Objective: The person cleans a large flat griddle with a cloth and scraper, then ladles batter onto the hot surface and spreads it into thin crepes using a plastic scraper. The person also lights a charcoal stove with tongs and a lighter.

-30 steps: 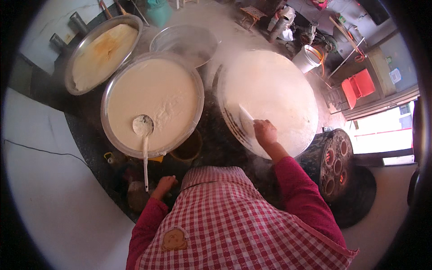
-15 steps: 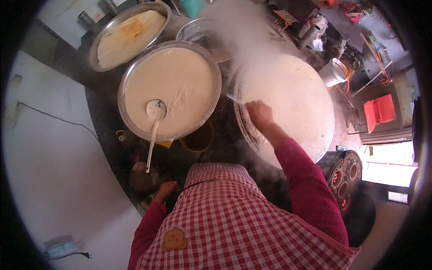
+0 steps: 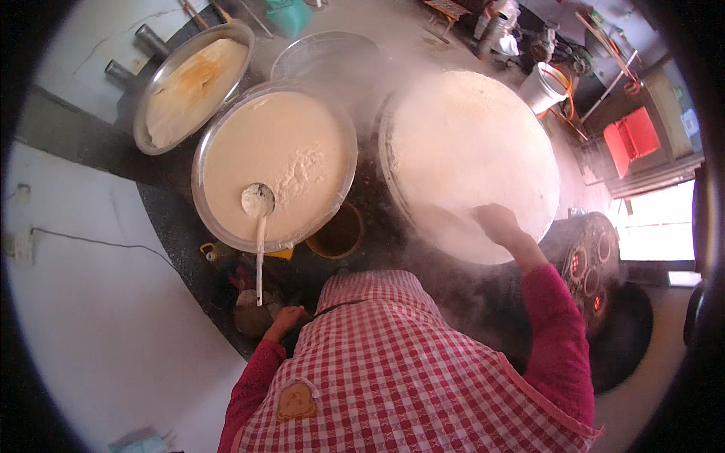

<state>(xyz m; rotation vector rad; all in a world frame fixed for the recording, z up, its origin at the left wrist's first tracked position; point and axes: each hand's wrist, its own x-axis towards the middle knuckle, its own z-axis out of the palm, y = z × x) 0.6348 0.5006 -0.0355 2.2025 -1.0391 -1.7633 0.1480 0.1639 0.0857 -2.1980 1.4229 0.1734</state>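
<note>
The right hand (image 3: 498,220) was out over the near part of the griddle (image 3: 385,147), toward its right edge, fingers curled round what looked like a scraper (image 3: 449,215). That tool, pale and blurred by steam, ran leftward from the fingers, low over the griddle; whether its blade touched could not be told. A pale layer (image 3: 476,151) covered nearly all of the griddle, and a darker rim showed along its left edge.

The left hand (image 3: 285,321) was low, close beside the left side of the checked apron (image 3: 370,347), its fingers drawn in to a narrow shape; whether they held anything could not be told.

To the left of the griddle, and apart from it, was a basin (image 3: 198,177) of batter (image 3: 264,151), with a rough patch right of the middle of its surface. A ladle (image 3: 261,238) lay with its bowl in the batter toward the near edge and its handle jutting out over that edge, above the left hand. Beyond the basin's far left edge, a second metal bowl (image 3: 140,136) held a folded, browned pancake (image 3: 196,87).

The step in hand appeared to be spreading or smoothing the layer along the griddle's near edge. The next stroke would seem to call for a light, level blade and an even pull round the curve, with the wrist and sleeve kept up from the steaming surface.
</note>
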